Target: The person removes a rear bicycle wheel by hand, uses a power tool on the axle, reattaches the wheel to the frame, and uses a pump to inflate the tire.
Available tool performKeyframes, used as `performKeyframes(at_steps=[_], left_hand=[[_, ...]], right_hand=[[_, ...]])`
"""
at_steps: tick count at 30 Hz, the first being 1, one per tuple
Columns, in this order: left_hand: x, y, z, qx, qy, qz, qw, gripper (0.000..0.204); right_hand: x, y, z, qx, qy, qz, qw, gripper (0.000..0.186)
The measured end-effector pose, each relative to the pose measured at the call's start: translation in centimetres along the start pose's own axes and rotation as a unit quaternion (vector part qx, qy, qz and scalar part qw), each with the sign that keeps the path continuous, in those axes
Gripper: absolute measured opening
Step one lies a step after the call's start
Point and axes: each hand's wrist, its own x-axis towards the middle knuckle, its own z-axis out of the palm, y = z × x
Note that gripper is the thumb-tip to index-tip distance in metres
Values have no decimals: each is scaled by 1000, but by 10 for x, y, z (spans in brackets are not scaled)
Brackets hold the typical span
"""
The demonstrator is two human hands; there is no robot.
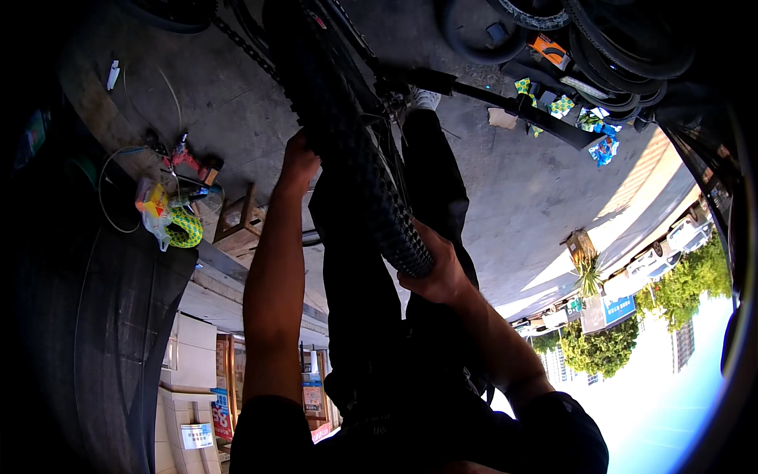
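A bicycle wheel with a black knobby tyre (371, 178) runs from the top of the view down between my legs. My right hand (438, 268) is closed around the tyre's near end, the palm at its right side and the fingertips beneath. Farther up, at the tyre's left edge, my left hand (298, 163) looks curled. Its fingertips are lost in dark shadow, so what it holds is hidden. Thin spokes (397, 170) and a hub (392, 103) show right of the tyre. A dark chain (246, 49) hangs at the upper left.
A red power tool (185, 160), cables and a plastic bag (151, 207) lie left, near a small wooden stool (239, 217). Several loose tyres (608, 59), an orange box (549, 50) and wrappers (562, 107) lie upper right. A black bar (505, 101) extends right from the hub.
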Motion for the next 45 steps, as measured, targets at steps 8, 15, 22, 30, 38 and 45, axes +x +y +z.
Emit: performKeyframes(at_steps=[8,15,22,30,38,45], left_hand=[[22,-30,-12,-136,-14,-41,990,48],[11,-14,-9,-145,-10,-88,985,50],[31,-48,-13,-211,-9,5,978,52],[55,-101,-38,-346,-51,46,936,55],[43,-37,-9,-123,53,-45,990,63],[52,-56,-10,-165,11,2,986,53]], right_hand=[[5,-17,0,-61,-5,-18,998,97],[7,-10,-4,-23,4,9,1000,96],[10,-17,-6,-24,4,5,1000,96],[7,21,-2,-68,-18,-49,996,94],[4,73,-14,-45,-12,-87,995,91],[1,96,-40,-154,-89,-43,983,96]])
